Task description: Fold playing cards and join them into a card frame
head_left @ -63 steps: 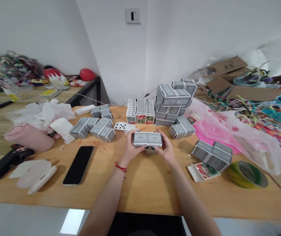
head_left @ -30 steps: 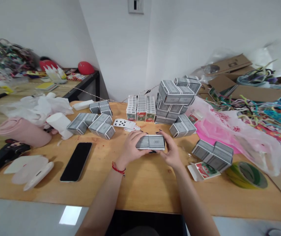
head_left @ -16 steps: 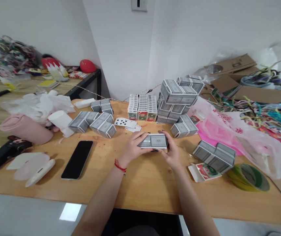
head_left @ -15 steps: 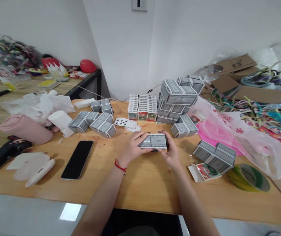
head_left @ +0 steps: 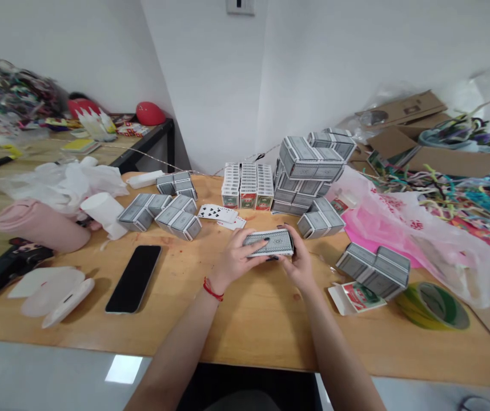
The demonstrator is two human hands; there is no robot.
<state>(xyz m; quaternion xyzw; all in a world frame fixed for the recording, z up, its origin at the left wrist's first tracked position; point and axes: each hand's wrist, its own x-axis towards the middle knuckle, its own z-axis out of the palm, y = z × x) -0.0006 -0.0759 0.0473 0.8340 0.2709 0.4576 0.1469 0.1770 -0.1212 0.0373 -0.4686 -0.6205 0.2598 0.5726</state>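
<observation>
Between my two hands, above the middle of the table, are grey-backed playing cards [head_left: 277, 242], back side up. My left hand [head_left: 237, 254] grips their left end, its thumb lying across the top. My right hand [head_left: 298, 260] is closed around the right end, fingers at the far edge and thumb at the near side. Just beyond lie a few loose face-up cards [head_left: 218, 213]. Behind them stand rows of boxed card decks [head_left: 248, 185]. To their right rises a stack of blocks [head_left: 309, 171] with the same grey card pattern.
More grey-patterned blocks [head_left: 179, 217] sit at the left, and another [head_left: 373, 269] leans on an opened card box [head_left: 358, 298] at the right. A phone [head_left: 133, 279], a pink bottle [head_left: 41, 225], yellow-green tape [head_left: 433, 306] and a pink plastic bag [head_left: 416, 234] lie around the table.
My left thumb has moved onto the top of the cards. The cards are turned slightly, and both hands stay in nearly the same place. The view has shifted a little.
</observation>
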